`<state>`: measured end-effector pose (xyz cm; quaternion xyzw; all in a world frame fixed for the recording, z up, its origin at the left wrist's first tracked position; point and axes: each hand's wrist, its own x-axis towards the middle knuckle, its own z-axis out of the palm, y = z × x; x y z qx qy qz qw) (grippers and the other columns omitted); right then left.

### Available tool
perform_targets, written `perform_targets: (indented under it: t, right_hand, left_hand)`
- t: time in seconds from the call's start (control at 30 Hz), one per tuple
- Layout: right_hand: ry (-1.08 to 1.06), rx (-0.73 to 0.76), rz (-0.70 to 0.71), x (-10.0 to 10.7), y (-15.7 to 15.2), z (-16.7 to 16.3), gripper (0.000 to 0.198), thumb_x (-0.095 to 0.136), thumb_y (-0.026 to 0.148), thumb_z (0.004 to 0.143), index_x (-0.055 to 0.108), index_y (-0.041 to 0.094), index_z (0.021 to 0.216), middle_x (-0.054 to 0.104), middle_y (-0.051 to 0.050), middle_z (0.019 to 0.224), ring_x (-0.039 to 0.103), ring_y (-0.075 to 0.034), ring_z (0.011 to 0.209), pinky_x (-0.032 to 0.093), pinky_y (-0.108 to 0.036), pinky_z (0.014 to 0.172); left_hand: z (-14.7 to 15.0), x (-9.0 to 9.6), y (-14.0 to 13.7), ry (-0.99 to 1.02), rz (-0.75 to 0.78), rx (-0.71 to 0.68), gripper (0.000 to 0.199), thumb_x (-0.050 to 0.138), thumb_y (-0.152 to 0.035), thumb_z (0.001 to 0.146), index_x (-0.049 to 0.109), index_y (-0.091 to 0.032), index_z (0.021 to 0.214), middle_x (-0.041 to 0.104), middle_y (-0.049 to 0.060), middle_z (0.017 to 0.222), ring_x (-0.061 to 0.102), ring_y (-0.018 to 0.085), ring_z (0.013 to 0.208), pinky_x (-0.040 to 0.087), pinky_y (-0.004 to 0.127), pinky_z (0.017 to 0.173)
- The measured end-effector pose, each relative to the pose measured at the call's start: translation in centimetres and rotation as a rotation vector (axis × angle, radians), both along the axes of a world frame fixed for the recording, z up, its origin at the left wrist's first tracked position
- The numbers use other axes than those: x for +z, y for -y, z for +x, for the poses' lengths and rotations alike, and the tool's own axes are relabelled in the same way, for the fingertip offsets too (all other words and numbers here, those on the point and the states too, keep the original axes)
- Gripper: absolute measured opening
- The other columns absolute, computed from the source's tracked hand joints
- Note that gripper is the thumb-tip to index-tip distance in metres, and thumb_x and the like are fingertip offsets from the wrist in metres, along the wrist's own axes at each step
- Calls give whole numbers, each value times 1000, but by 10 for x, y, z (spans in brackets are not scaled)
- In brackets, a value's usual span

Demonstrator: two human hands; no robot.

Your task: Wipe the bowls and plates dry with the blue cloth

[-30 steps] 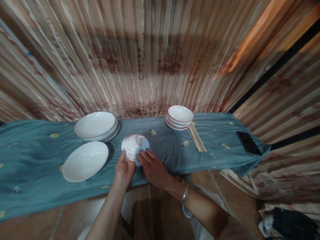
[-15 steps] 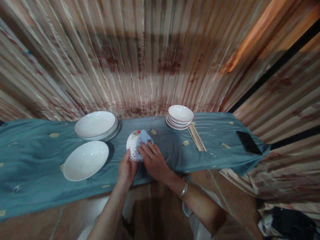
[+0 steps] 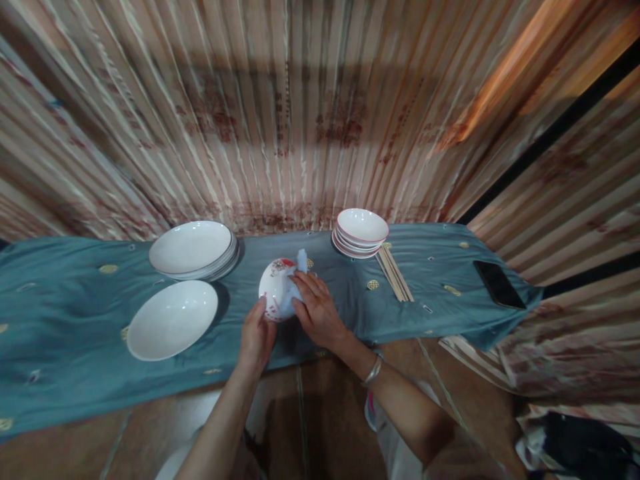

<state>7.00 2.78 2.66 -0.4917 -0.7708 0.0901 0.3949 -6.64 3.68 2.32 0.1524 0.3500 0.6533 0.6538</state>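
Above the front part of the table, my left hand (image 3: 257, 335) grips the near left rim of a small white bowl (image 3: 269, 283) with red and dark printing on its outside. The bowl is tipped so that this printed side faces up. My right hand (image 3: 320, 312) presses a light blue cloth (image 3: 290, 300) against the bowl's right side, fingers bent over the cloth. Part of the cloth sticks up beyond the fingertips. The bowl's inside and far right edge are hidden.
Left stands a stack of white plates (image 3: 193, 248), with a large white bowl (image 3: 173, 320) before it. Back right are stacked small red-rimmed bowls (image 3: 361, 227), chopsticks (image 3: 395, 273) beside them. A black phone (image 3: 499, 285) lies near the right end of the teal tablecloth (image 3: 320, 233).
My right hand has slid to the right with the cloth, uncovering more of the printed side. The bowl and my left hand have shifted slightly right.
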Motion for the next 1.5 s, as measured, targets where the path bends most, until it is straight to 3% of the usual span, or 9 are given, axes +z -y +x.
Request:
perform_targets:
  t: [0.23,0.4,0.5,0.67,0.77,0.97,1.23,1.4,1.5]
  right_hand:
    - [-189,-3,-108,-3,-10,10,47,39,29,99,47,17,144,54,-13,145,47,-22,137,35,-44,118]
    - [-290,-83,-268,-16,-19,19,39,41,30,99,56,19,133,67,-12,127,63,-23,119,48,-37,104]
    - [-284,-117,-329,-23,-20,19,33,42,30,99,60,20,125,73,-10,114,69,-23,105,52,-35,95]
    - [-233,-161,-352,-32,-18,13,32,41,29,99,59,16,122,73,-15,113,70,-26,104,52,-35,91]
    - [-160,-179,-351,-35,-16,8,25,40,25,99,61,19,111,75,-14,103,72,-25,95,53,-34,84]
    - [4,-197,-391,-30,-8,2,17,42,18,97,59,17,100,75,-13,95,72,-24,89,49,-29,78]
    - [167,-140,-475,-5,2,6,10,51,20,95,61,17,92,73,-8,84,70,-18,79,41,-23,68]
    - [79,-74,-513,-2,6,5,11,56,21,93,63,17,85,69,-2,74,63,-14,67,36,-22,63]
    - [-59,-2,-533,-6,8,2,16,58,21,92,61,18,76,63,2,66,56,-12,60,33,-21,58]
  left_hand:
    - [1,4,2,2,9,-23,33,76,-26,78,75,-8,105,78,15,101,66,33,117,50,46,105]
    - [0,4,0,27,-21,-10,41,75,-27,79,71,-9,116,77,16,107,65,32,118,48,46,107]
    - [2,4,-2,70,-38,12,43,70,-25,83,68,-8,123,76,16,110,64,31,120,47,45,109]
    - [2,10,-3,125,-95,43,44,52,-21,94,59,-9,136,74,16,118,62,27,124,43,43,112]
    - [0,13,-4,148,-118,23,48,47,-22,96,53,-10,142,70,16,126,58,27,129,40,44,114]
    - [-5,14,-5,249,-97,-9,53,44,-20,96,45,-18,149,61,13,141,49,27,138,35,46,117]
    - [-8,9,-9,295,-58,-12,55,43,-19,97,40,-18,152,58,13,143,46,26,140,30,46,120]
    - [-8,11,-12,264,-81,18,51,39,-20,98,44,-17,149,64,13,136,54,25,134,34,44,118]
    - [-6,13,-10,178,-143,52,45,38,-21,99,53,-12,141,74,13,118,65,23,119,45,40,110]
